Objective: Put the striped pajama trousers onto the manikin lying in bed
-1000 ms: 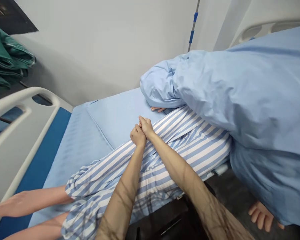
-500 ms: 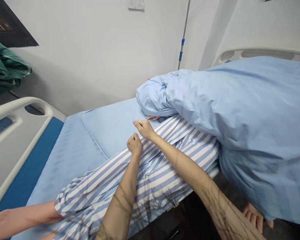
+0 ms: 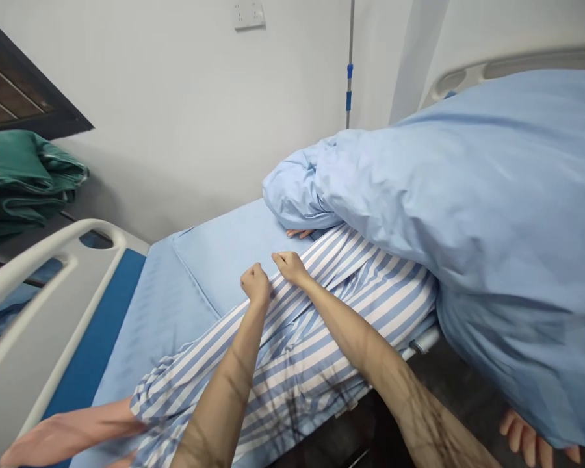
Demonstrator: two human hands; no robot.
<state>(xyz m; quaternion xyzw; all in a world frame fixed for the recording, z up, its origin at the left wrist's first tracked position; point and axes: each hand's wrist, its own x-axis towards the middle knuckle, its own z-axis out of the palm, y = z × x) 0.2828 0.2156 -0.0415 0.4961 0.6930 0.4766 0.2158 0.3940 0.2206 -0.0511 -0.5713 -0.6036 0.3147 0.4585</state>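
My left hand [image 3: 256, 283] is closed in a fist over the far edge of the striped trousers [image 3: 312, 331] on a figure lying on the bed. Just right of it, my right hand [image 3: 291, 267] is also closed, knuckles toward the left hand, a small gap between them. Neither fist shows any cloth in it; their undersides are hidden. A bare lower leg [image 3: 78, 426] comes out of the trousers at lower left. Light blue bedding [image 3: 468, 195] covers the figure's upper part. Fingertips [image 3: 299, 233] show under its near-left fold.
The bed's blue sheet [image 3: 224, 253] stretches beyond my hands to the wall. A footboard [image 3: 112, 234] stands at left, with folded green cloth [image 3: 34, 175] behind it. A pole [image 3: 350, 84] rises at the back. Another hand [image 3: 526, 439] hangs below the bedding at lower right.
The view has shifted, so the footboard and green cloth appear further right and lower. My fists are a little further apart, both still closed.
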